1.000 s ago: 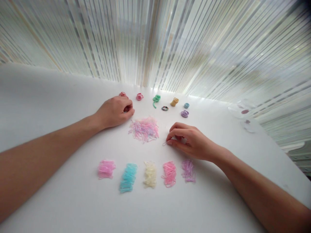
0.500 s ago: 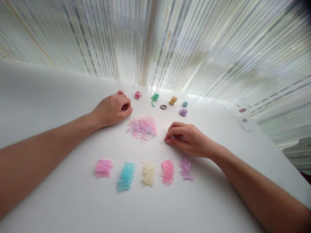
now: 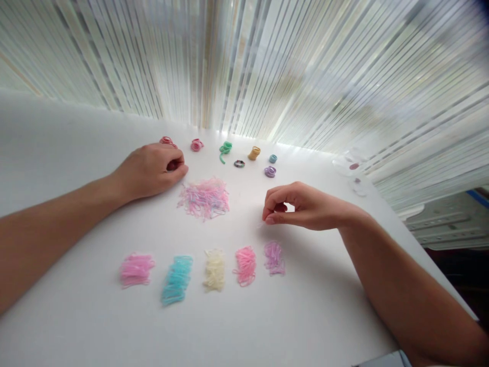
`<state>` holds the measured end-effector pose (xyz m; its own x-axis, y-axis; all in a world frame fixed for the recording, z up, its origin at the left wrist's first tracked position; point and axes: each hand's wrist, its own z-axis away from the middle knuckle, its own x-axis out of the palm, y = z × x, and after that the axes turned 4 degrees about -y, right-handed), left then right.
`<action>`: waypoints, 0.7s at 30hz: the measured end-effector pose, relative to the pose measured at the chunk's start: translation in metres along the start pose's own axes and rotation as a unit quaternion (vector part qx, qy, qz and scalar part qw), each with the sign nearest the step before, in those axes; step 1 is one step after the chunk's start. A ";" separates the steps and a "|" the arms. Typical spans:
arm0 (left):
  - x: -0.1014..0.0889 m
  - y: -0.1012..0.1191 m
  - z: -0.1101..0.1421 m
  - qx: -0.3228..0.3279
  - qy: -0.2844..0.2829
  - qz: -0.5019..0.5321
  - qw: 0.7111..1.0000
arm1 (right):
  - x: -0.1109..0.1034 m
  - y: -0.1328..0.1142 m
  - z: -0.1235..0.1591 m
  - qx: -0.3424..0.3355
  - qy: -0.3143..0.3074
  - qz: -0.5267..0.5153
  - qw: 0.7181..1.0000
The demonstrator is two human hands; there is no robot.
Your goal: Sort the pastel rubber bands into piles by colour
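Observation:
My right hand (image 3: pixel 301 206) is in a pinch to the right of a loose pile of mixed pastel rubber bands (image 3: pixel 206 199). From its fingertips pokes a thin, pale rubber band (image 3: pixel 261 224), faint against the white table. My left hand (image 3: pixel 151 171) rests with curled fingers at the pile's upper left; whatever lies inside it, if anything, is hidden. Nearer to me is a row of sorted rubber bands: pink-violet (image 3: pixel 136 269), turquoise (image 3: pixel 177 280), cream (image 3: pixel 214 270), pink (image 3: pixel 245 266) and lilac (image 3: pixel 274 258).
Along the back of the white table (image 3: pixel 244 326) sit small coils: red (image 3: pixel 166 140), pink (image 3: pixel 197 145), green (image 3: pixel 225 148), gold (image 3: pixel 254 153), blue (image 3: pixel 272 158) and purple (image 3: pixel 270 172). A multicoloured ring (image 3: pixel 239 163) is among them. Clear plastic pieces (image 3: pixel 353 165) lie at the right edge, before a striped curtain (image 3: pixel 244 66).
The view has swung right, so the table's contents appear further left. My right hand has shifted right, away from the pile, with the band in its pinch. My left hand stays put.

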<state>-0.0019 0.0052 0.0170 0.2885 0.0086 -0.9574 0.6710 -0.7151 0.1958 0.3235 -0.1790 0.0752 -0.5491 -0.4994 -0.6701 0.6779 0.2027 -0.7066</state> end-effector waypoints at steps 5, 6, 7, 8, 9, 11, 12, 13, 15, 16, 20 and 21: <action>0.002 -0.002 -0.002 0.004 0.003 -0.010 1.000 | -0.010 -0.007 0.009 0.027 -0.079 -0.006 0.996; 0.002 -0.002 -0.002 0.007 0.003 -0.011 1.000 | -0.011 -0.008 0.009 0.033 -0.093 -0.007 0.995; 0.001 -0.002 -0.002 0.008 0.004 -0.012 1.000 | -0.011 -0.008 0.010 0.037 -0.105 -0.007 0.994; 0.001 -0.002 -0.002 0.009 0.005 -0.013 1.000 | -0.010 -0.009 0.010 0.040 -0.117 -0.005 0.992; 0.000 -0.001 -0.002 0.008 0.005 -0.014 1.000 | -0.010 -0.009 0.010 0.042 -0.126 -0.001 0.991; -0.001 0.000 -0.001 0.002 -0.002 -0.016 1.000 | -0.008 -0.010 0.010 0.041 -0.137 0.011 0.990; -0.002 0.001 -0.001 -0.001 -0.006 -0.017 1.000 | -0.008 -0.011 0.010 0.040 -0.141 0.017 0.989; -0.003 0.001 -0.001 -0.002 -0.010 -0.018 1.000 | -0.008 -0.011 0.010 0.038 -0.142 0.023 0.989; -0.003 0.001 -0.001 0.000 -0.012 -0.021 1.000 | -0.007 -0.011 0.011 0.033 -0.142 0.032 0.989; -0.003 0.001 -0.001 0.002 -0.011 -0.022 1.000 | -0.008 -0.012 0.012 0.029 -0.140 0.035 0.989; -0.001 -0.003 -0.001 0.010 -0.008 -0.027 1.000 | -0.008 -0.012 0.013 0.025 -0.125 0.049 0.991; -0.001 -0.004 -0.001 0.011 -0.008 -0.028 1.000 | -0.008 -0.012 0.013 0.028 -0.122 0.052 0.991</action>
<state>-0.0039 0.0088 0.0173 0.2397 0.0368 -0.9701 0.6709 -0.7285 0.1381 0.3259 -0.1883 0.0920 -0.3456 -0.6688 -0.6582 0.7542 0.2192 -0.6189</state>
